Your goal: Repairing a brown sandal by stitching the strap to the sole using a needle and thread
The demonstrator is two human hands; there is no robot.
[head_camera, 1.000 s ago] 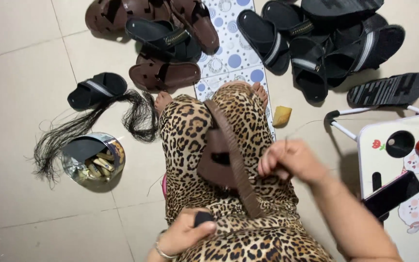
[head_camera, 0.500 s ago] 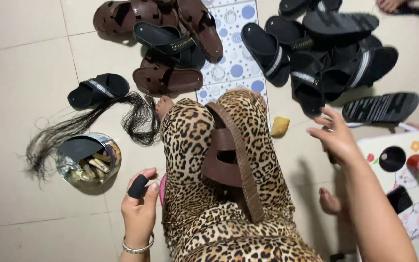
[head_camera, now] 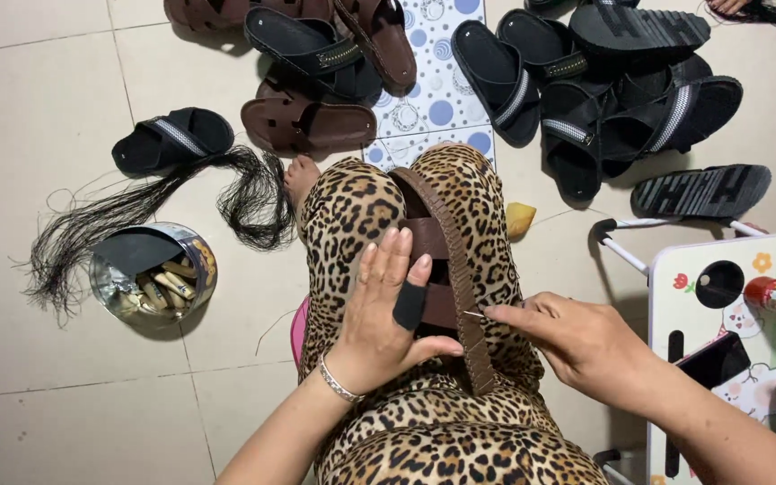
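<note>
- I see the brown sandal (head_camera: 446, 269) lying across the lap, resting on the leopard-print trousers (head_camera: 352, 216), so the thigh serves as a work surface right under my eyes.
- My left hand (head_camera: 388, 310) lies flat over the sandal's strap, fingers spread and extended, pressing rather than gripping; I judge this steadies the sandal against the leg. One finger wears a black finger guard (head_camera: 409, 305), likely as protection while stitching.
- My right hand (head_camera: 577, 341) is pinched narrow, thumb and forefinger closed on a thin needle (head_camera: 473, 313) whose tip meets the sandal's stitched right edge.
- The sandal's long axis runs from near my waist up toward the knee, slightly slanted leftward at the far end. I cannot tell toe from heel.
- Near the left leg on the floor sit a round tin (head_camera: 150, 274) of small tools and a bundle of black thread (head_camera: 172, 193), within easy reach.
- Finished sandals (head_camera: 586, 90) are heaped beyond the knees.
</note>
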